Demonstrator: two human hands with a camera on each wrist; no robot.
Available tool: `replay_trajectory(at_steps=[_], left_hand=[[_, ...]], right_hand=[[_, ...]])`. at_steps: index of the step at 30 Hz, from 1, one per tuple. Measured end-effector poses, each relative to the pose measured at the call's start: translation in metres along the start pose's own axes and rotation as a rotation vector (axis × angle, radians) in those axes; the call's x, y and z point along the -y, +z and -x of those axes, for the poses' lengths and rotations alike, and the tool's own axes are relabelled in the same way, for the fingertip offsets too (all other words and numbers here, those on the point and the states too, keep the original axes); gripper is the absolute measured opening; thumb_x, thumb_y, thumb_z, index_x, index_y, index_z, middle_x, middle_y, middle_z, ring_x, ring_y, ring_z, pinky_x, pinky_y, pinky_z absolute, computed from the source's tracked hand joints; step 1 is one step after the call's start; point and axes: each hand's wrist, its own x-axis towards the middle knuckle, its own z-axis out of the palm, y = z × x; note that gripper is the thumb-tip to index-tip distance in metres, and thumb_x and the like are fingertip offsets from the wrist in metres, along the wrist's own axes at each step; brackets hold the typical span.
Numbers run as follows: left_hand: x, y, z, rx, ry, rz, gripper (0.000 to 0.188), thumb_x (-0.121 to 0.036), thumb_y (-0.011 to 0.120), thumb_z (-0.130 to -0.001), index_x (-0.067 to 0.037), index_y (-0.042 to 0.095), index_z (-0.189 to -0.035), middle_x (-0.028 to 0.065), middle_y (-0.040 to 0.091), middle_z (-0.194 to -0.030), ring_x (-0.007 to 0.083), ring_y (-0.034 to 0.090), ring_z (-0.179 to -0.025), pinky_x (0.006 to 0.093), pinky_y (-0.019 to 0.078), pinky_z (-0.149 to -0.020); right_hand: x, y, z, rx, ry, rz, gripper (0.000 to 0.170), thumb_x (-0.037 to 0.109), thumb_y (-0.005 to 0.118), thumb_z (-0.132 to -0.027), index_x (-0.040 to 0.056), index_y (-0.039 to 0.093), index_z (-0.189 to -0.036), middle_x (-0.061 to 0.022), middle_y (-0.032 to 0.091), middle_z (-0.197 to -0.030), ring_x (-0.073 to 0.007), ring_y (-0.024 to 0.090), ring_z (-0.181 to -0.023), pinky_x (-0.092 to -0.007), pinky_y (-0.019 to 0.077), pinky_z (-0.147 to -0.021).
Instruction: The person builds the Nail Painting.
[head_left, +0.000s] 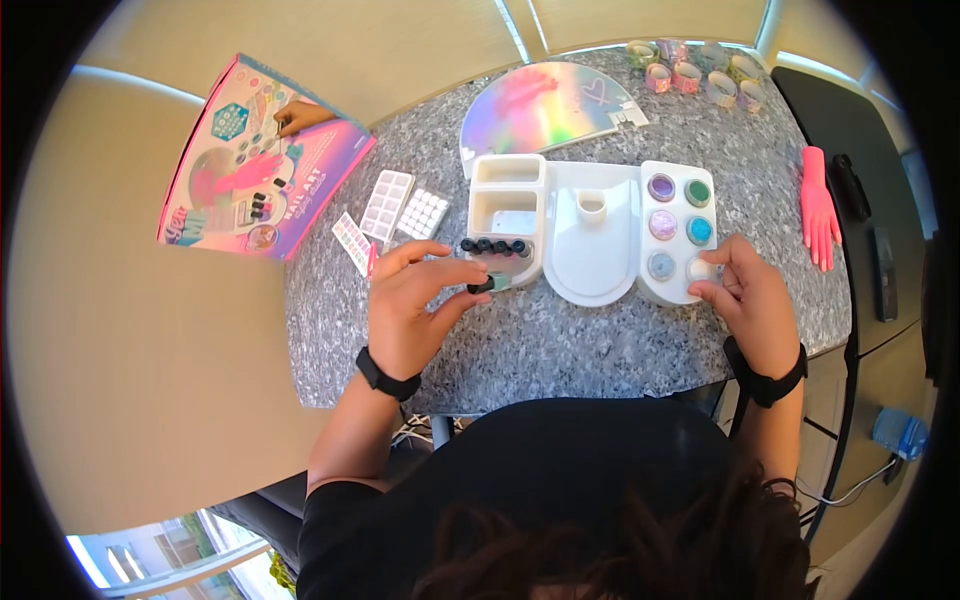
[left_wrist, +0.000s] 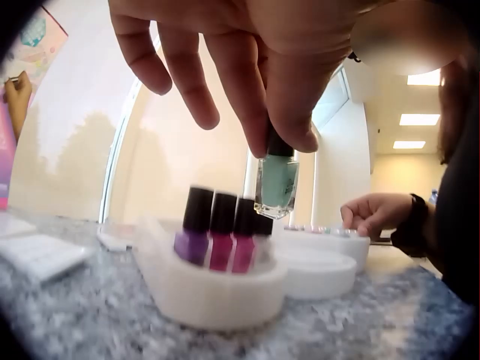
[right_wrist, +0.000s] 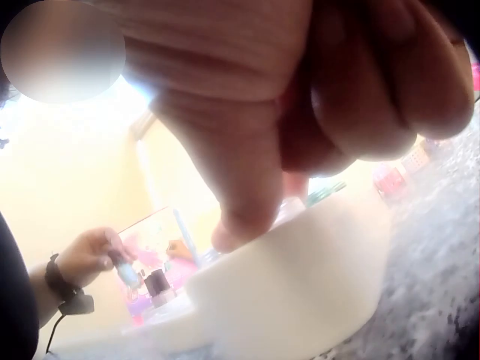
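Looks nearly done tbh: four polishes (left_wrist: 222,232) racked just beyond your left hand (head_left: 410,295), the mint bottle (left_wrist: 277,184) it's pinching not in yet, your right hand (head_left: 757,300) pinching the white pot (head_left: 700,270).

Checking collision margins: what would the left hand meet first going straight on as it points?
Probably the white polish tray, via the mint-green nail polish bottle the left hand pinches; the gap between them is unclear.
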Motion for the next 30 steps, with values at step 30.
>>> replay_trajectory(at_steps=[30], left_hand=[[-0.011,0.009,0.009,-0.217,-0.069,-0.095,0.028,-0.024,0.095,-0.083,-0.018,0.085,-0.109,0.0017,0.082,-0.105,0.0252,0.07,-0.102,0.0417,0.0444,-0.098]], right_hand=[[-0.003,-0.008,-0.001,-0.001,0.061,0.047,0.033,0.022,0.092,-0.089,0.007,0.072,-0.111,-0.0161,0.074,-0.083,-0.0311,0.075,-0.075,-0.0384,0.0547,-0.067]])
